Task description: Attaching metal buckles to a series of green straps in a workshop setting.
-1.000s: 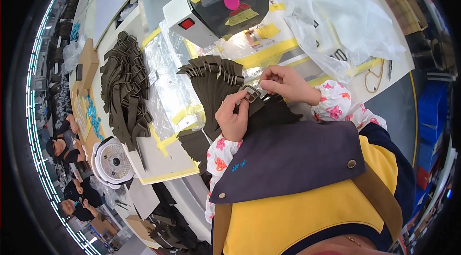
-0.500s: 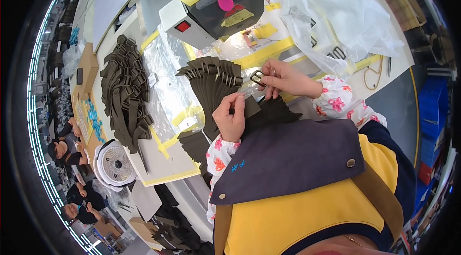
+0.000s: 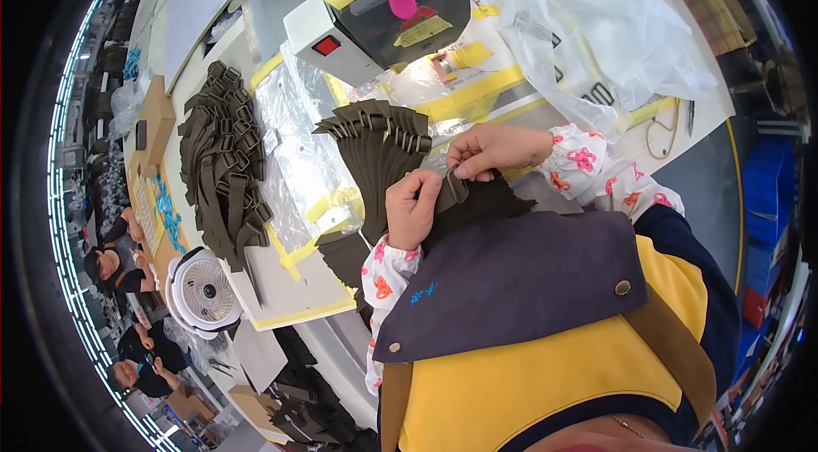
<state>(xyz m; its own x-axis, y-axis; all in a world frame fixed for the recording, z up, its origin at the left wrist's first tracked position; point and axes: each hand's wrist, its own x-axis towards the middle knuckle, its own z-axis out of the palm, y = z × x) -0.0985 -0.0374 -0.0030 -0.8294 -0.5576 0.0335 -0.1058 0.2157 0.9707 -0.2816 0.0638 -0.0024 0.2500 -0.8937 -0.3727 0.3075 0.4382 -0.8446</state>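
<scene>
My left hand and my right hand meet over a dark olive strap, each pinching it between thumb and fingers. A small metal buckle seems to sit at the strap's end, under my right fingertips. Just beyond my hands a fan of the same olive straps with buckles lies on the sewing table. The sewing machine stands behind that fan, with a lit area under its head. Dark fabric pieces lie below my hands.
A large heap of finished olive straps lies at the table's left. A small white fan stands at the table's near left corner. Crumpled clear plastic bags cover the right side. Other people sit far left.
Both hands have stayed together on the strap and shifted slightly; my right fingers have moved down along the strap's end. The view has tipped a little toward the machine.
</scene>
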